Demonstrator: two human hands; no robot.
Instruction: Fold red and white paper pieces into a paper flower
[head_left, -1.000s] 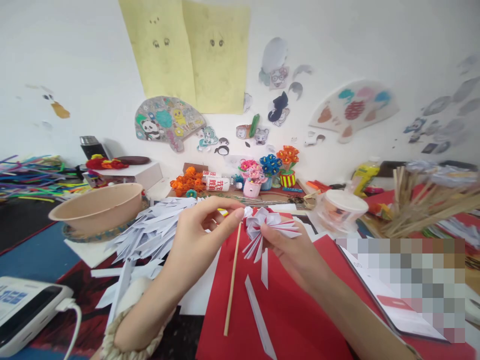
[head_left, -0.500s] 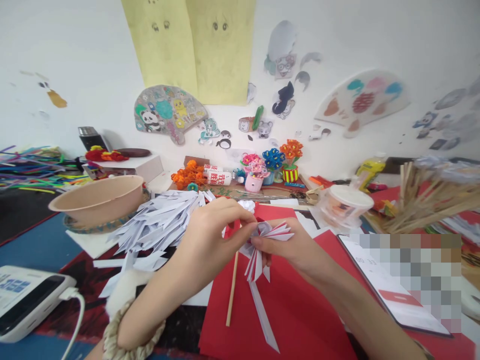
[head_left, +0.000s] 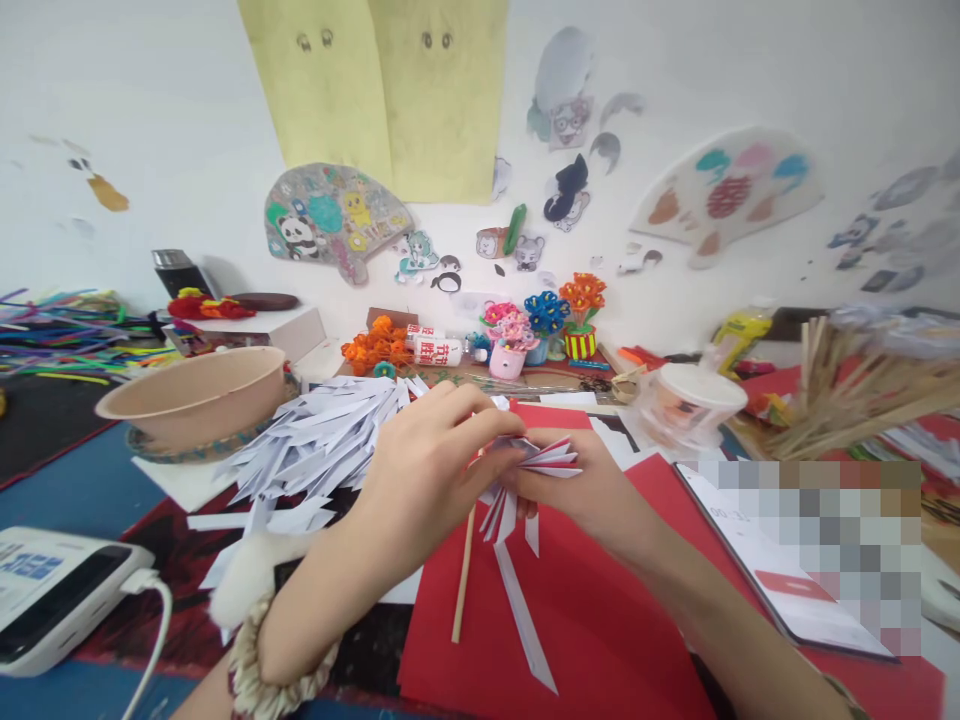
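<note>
Over a stack of red paper [head_left: 600,630], my two hands meet on a bundle of folded white-and-red paper strips [head_left: 551,458]. My left hand [head_left: 431,445] is closed, thumb and fingers pinching the bundle's left side. From the right, my right hand [head_left: 581,475] grips the same bundle, with folded ends fanning out past its thumb and below. The pinched middle is hidden by my fingers. A thin wooden stick [head_left: 463,590] slants down beneath my left hand; its upper end is hidden. One long white strip [head_left: 527,625] lies on the red paper below the bundle.
Many folded white strips [head_left: 319,440] are heaped left of my hands, near a beige basin [head_left: 199,400]. A phone [head_left: 780,560] lies on the right, a white device with a cable [head_left: 64,600] on the left. Small craft flowers [head_left: 510,335] and a bundle of wooden sticks [head_left: 832,395] stand behind.
My left fingers have shifted slightly right and further over the bundle, covering more of its middle. The view has moved a little. Both hands keep hold.
</note>
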